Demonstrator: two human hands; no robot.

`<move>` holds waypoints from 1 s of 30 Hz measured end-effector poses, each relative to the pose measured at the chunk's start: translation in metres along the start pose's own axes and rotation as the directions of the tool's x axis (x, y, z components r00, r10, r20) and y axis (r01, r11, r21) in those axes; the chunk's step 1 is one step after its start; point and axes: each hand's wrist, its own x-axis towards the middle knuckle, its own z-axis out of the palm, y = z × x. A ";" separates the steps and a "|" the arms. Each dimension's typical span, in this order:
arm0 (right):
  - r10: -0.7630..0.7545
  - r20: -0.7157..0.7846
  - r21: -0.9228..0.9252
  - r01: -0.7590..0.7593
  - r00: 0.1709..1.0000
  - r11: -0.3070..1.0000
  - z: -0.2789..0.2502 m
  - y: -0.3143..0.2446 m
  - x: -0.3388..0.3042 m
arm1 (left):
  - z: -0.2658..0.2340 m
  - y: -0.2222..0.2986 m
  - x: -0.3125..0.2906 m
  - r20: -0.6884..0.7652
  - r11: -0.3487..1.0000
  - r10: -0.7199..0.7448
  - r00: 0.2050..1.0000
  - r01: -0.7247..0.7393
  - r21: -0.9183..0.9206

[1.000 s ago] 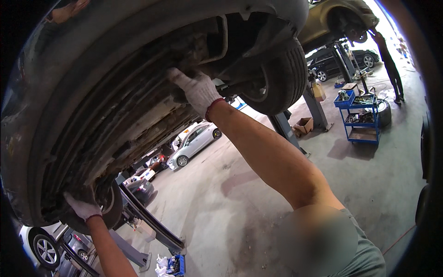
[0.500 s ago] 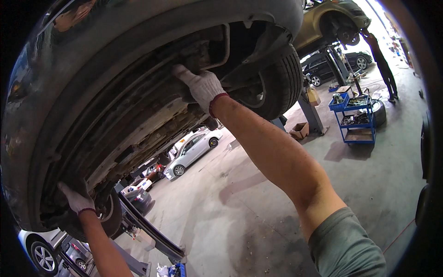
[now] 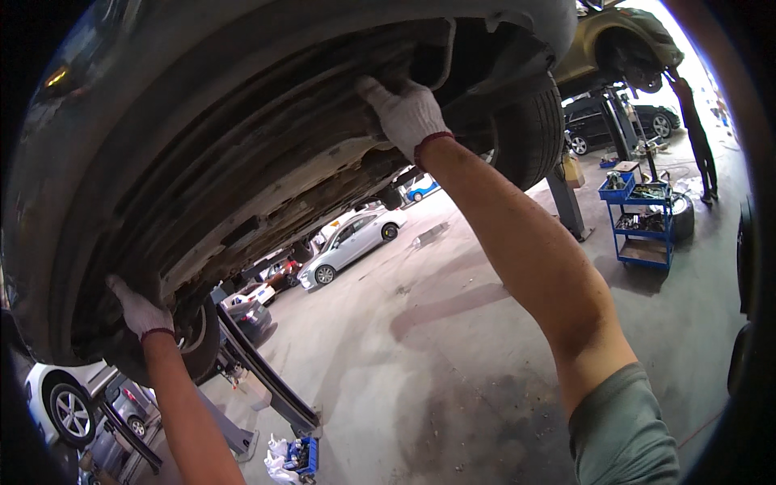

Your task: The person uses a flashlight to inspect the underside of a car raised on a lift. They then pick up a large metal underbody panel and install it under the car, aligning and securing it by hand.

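Overhead hangs the dark underside of a raised car [image 3: 267, 174], with its bumper edge [image 3: 186, 89] curving across the top left. My right hand [image 3: 408, 117], in a white knit glove with a dark red cuff, reaches up against the underbody near the tyre [image 3: 533, 133]. Its thumb points left, and the other fingers are lost in shadow. At the other end of the underbody, my left hand [image 3: 141, 311], gloved the same way, touches the dark parts beside the other wheel [image 3: 202, 339]. Its thumb shows; its remaining fingers are hidden.
A blue tool cart [image 3: 644, 226] stands at right by a loose wheel [image 3: 683, 218]. Lift posts [image 3: 271, 380] rise close by. A blue crate [image 3: 303, 455] and white bottles sit at lower left. A person [image 3: 695, 133] works at another raised car [image 3: 626, 44]; a silver car [image 3: 356, 242] is parked behind.
The view has shifted, so the car and background sit differently. My right hand appears farther right and higher, my left hand slightly higher. Both stay against the underbody.
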 end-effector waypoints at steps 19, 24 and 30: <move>0.072 0.109 0.055 -0.078 0.991 0.995 -0.007 -0.030 -0.022 | 0.004 0.006 -0.011 -0.039 0.992 0.033 0.999 -0.037 -0.118; -0.168 -0.037 -0.191 0.159 0.985 0.969 -0.010 -0.004 0.000 | 0.012 0.009 -0.015 0.034 0.999 0.013 0.999 -0.012 -0.043; 0.126 0.087 -0.108 -0.117 0.988 0.987 -0.011 -0.024 -0.015 | 0.004 0.007 -0.004 0.032 0.996 0.006 0.999 -0.003 -0.089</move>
